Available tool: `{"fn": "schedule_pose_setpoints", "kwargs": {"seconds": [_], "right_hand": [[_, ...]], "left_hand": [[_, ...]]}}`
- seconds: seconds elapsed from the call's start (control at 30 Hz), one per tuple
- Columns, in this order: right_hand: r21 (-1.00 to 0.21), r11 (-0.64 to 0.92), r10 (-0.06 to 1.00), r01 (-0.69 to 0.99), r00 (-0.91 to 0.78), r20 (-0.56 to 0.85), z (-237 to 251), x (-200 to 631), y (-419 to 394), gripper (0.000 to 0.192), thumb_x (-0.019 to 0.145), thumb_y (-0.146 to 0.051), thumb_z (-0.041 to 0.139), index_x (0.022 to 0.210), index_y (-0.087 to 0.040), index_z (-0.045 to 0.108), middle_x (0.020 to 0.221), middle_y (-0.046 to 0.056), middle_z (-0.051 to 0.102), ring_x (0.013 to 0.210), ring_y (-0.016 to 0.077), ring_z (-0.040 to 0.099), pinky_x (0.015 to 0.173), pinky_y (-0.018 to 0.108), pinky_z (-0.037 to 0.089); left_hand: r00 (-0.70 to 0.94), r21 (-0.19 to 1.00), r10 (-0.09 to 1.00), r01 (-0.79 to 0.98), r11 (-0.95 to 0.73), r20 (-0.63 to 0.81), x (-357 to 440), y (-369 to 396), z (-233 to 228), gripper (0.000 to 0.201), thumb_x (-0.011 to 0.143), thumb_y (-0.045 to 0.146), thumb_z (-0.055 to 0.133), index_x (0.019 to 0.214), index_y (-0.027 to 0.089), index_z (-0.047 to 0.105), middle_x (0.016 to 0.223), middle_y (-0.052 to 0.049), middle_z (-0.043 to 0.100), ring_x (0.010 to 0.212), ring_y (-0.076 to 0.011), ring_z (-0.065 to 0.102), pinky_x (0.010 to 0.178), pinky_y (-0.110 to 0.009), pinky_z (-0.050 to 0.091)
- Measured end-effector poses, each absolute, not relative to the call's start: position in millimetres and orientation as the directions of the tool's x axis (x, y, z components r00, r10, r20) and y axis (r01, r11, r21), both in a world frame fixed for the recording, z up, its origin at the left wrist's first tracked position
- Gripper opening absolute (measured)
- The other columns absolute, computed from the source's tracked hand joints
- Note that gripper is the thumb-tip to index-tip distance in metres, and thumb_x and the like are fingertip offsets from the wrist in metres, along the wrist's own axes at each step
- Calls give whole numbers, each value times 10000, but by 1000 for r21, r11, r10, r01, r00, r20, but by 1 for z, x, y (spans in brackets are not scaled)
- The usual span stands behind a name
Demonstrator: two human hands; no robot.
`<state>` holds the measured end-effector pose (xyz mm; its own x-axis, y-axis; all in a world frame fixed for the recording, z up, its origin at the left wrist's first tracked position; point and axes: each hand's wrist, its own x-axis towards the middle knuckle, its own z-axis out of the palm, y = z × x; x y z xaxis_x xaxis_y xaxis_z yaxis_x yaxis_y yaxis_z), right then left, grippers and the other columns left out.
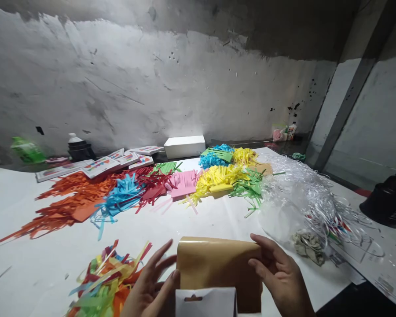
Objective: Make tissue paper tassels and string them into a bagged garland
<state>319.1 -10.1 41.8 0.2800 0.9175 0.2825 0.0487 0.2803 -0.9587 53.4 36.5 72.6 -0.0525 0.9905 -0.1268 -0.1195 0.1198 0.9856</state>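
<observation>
A folded sheet of glossy brown paper [218,264] stands up close in front of me, its top edge bent over. My right hand [280,275] pinches its right edge between thumb and fingers. On the left side my left hand [153,281] has its fingers apart, with the thumb tip at the paper's left edge. In front of the brown paper is a white card [206,304] with a hanger slot, cut off by the bottom of the view. Left of my left hand lies a heap of mixed coloured paper strips [105,281].
Fringed tissue bundles in orange [79,207], blue [122,193], pink [185,184] and yellow [221,178] spread across the white table [198,220]. Behind them are printed packets [102,166] and a white box [185,147]. White string [317,189] and a crumpled cloth [308,247] lie right.
</observation>
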Motion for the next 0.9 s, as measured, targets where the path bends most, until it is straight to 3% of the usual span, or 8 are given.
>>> {"fn": "schedule_pose_setpoints", "kwargs": {"seconds": [0.1,0.2,0.27,0.37,0.47,0.6,0.67,0.9], "right_hand": [[-918,322,888,231,264,377,41,318,-8,285,868,-315,720,1153,-301,727,1024,40,784,909,211,751,798,242,605],[-907,350,877,235,257,406,42,303,-7,224,883,-282,673,1096,-308,737,967,21,795,863,199,759,776,231,602],[-919,366,898,145,203,389,44,290,-7,222,881,-273,655,1087,-300,730,943,19,796,840,193,759,772,236,598],[-950,313,947,1,83,312,50,283,-8,252,844,-294,702,1094,-269,716,955,40,786,864,206,753,782,254,591],[-971,239,971,13,-11,239,63,290,-6,267,831,-334,734,1078,-234,715,998,67,766,890,215,740,787,265,585],[-933,260,965,249,-94,244,85,302,-2,97,891,-296,663,880,-211,708,845,28,730,797,173,705,734,235,554],[-906,268,963,328,-120,241,92,304,0,71,902,-247,637,878,-218,697,834,5,715,796,152,692,733,217,534],[-819,408,913,403,-192,360,95,303,1,146,861,-110,596,872,-214,698,835,-11,711,804,130,678,740,198,511]], "left_hand": [[-88,999,996,37,-11,14,45,37,76,832,632,527,863,1368,303,545,1355,-79,668,1174,-336,641,741,-273,607],[-3,984,995,153,-94,95,56,26,87,694,689,509,820,1328,325,623,1385,-58,648,1090,-328,672,707,-277,598],[69,963,983,201,-180,169,72,18,95,497,742,475,782,1205,304,725,1276,-67,714,1004,-313,690,739,-287,578],[190,909,944,275,-314,269,91,15,102,196,835,412,702,890,253,801,869,-66,781,792,-246,680,724,-265,517],[302,854,908,348,-388,289,94,20,100,236,916,375,604,796,225,740,720,-32,722,652,-190,615,640,-250,461],[411,781,846,379,-497,339,86,26,90,240,964,333,525,831,218,688,738,-22,698,647,-163,609,605,-230,437],[438,757,825,382,-530,357,85,26,87,223,969,317,516,851,220,678,743,-17,688,643,-154,608,593,-220,431],[461,738,812,394,-548,357,85,25,88,193,965,276,509,883,222,675,763,-14,685,664,-149,623,605,-210,444]]}}
